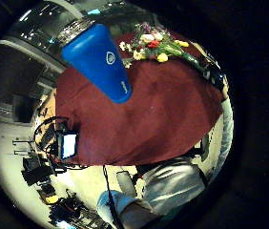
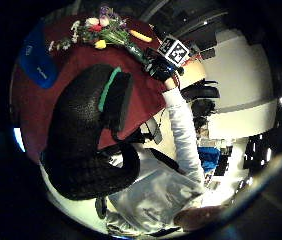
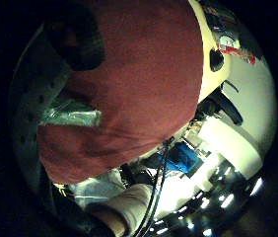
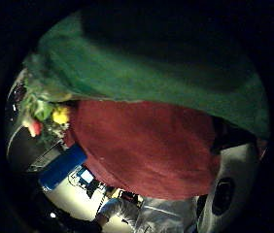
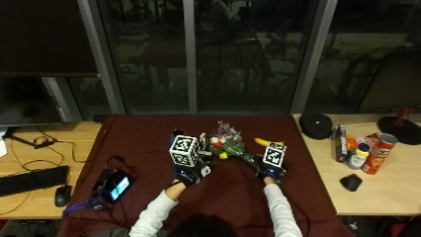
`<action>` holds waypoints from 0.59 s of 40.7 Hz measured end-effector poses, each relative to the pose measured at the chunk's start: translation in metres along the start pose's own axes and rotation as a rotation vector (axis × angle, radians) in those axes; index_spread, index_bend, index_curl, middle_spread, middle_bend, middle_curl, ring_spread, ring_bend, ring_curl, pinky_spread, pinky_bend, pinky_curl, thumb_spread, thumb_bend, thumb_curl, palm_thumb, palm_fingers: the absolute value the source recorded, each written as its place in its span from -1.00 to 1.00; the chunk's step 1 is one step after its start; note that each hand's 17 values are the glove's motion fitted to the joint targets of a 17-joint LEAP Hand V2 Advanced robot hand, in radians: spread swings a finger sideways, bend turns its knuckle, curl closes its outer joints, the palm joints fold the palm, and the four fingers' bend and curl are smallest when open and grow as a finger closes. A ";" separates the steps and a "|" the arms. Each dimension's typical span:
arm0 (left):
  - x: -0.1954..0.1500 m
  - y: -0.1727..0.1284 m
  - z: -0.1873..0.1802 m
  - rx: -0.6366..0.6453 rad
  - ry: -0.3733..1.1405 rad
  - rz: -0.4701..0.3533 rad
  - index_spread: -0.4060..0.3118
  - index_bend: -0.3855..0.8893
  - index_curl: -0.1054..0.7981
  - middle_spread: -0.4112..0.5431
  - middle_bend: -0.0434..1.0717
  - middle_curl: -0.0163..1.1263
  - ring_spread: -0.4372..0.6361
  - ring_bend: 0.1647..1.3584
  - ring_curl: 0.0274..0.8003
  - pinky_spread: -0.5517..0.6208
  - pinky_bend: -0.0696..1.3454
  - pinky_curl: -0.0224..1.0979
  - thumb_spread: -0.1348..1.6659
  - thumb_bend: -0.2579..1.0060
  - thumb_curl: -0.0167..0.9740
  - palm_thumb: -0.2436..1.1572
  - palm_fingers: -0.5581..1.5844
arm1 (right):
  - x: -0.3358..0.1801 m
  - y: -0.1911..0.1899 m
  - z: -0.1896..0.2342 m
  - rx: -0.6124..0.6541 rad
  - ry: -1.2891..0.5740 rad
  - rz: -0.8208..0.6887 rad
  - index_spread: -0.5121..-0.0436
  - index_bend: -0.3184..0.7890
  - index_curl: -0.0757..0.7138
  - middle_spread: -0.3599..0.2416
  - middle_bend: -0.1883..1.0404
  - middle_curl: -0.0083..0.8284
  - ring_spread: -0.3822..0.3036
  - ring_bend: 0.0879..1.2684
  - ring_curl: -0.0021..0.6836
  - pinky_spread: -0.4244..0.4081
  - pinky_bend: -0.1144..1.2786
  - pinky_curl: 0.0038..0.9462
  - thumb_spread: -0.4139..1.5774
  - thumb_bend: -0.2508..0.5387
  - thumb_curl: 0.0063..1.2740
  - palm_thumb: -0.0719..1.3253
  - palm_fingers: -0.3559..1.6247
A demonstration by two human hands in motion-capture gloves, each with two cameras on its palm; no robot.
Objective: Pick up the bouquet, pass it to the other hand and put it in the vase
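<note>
One overhead view, four palm views

The outside view looks down from behind the person onto the maroon tablecloth [image 5: 138, 143]. Both left palm views face across it, sharing the bouquet [image 1: 156, 45] and blue vase [image 1: 98, 62]. Both right palm views sit very near the cloth.

Office — keyboard [image 5: 31, 180], mouse [image 5: 63, 195], desks [image 5: 39, 148]
</note>
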State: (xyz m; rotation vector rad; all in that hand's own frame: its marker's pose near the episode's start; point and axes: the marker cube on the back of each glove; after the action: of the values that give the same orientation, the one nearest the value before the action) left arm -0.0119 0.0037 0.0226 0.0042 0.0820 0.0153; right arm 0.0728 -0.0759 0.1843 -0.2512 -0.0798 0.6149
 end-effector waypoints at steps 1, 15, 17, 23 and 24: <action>-0.001 0.000 0.000 -0.005 -0.003 -0.002 0.13 -0.15 -0.06 0.28 -0.60 -0.41 0.45 -0.43 -0.38 0.52 -0.47 -0.37 0.48 -0.62 -0.41 -0.31 -0.18 | 0.000 0.000 -0.003 0.004 -0.012 0.000 0.17 0.20 -0.07 -0.16 -0.32 0.00 -0.45 -0.01 0.12 -0.22 -0.06 -0.36 0.50 -0.12 -0.39 0.46 0.37; -0.007 -0.008 -0.015 -0.026 -0.005 -0.020 0.11 -0.15 -0.05 0.26 -0.60 -0.40 0.45 -0.46 -0.38 0.51 -0.48 -0.36 0.48 -0.62 -0.40 -0.31 -0.16 | -0.010 -0.011 -0.019 0.453 -0.342 -0.199 0.28 0.13 0.10 -0.35 0.40 0.39 -0.48 0.30 0.42 -0.57 -0.03 -0.21 0.47 -0.36 -0.43 0.40 0.92; -0.008 -0.010 -0.018 -0.019 -0.013 -0.029 0.11 -0.15 -0.04 0.26 -0.60 -0.40 0.45 -0.46 -0.38 0.50 -0.48 -0.36 0.48 -0.62 -0.40 -0.31 -0.16 | -0.016 -0.007 -0.023 0.448 -0.436 -0.264 0.27 0.23 0.17 -0.36 0.45 0.42 -0.48 0.33 0.45 -0.58 -0.01 -0.19 0.45 -0.40 -0.43 0.39 0.92; -0.011 -0.021 -0.031 0.003 -0.005 -0.046 0.11 -0.15 -0.04 0.25 -0.60 -0.40 0.45 -0.47 -0.37 0.50 -0.49 -0.36 0.48 -0.62 -0.40 -0.31 -0.16 | -0.019 -0.021 -0.042 0.528 -0.689 -0.395 0.29 0.42 0.32 -0.36 0.55 0.48 -0.45 0.40 0.52 -0.60 0.03 -0.13 0.41 -0.41 -0.43 0.40 0.89; -0.011 -0.024 -0.033 0.000 0.008 -0.045 0.11 -0.14 -0.04 0.25 -0.60 -0.40 0.45 -0.47 -0.37 0.50 -0.49 -0.36 0.48 -0.62 -0.40 -0.31 -0.16 | -0.020 -0.022 -0.049 0.592 -0.723 -0.425 0.29 0.46 0.35 -0.36 0.56 0.49 -0.45 0.41 0.53 -0.59 0.04 -0.12 0.41 -0.40 -0.42 0.42 0.88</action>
State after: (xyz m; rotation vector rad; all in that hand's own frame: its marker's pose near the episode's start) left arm -0.0248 -0.0201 -0.0099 0.0024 0.0897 -0.0293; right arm 0.0758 -0.1151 0.1421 0.5621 -0.6201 0.2569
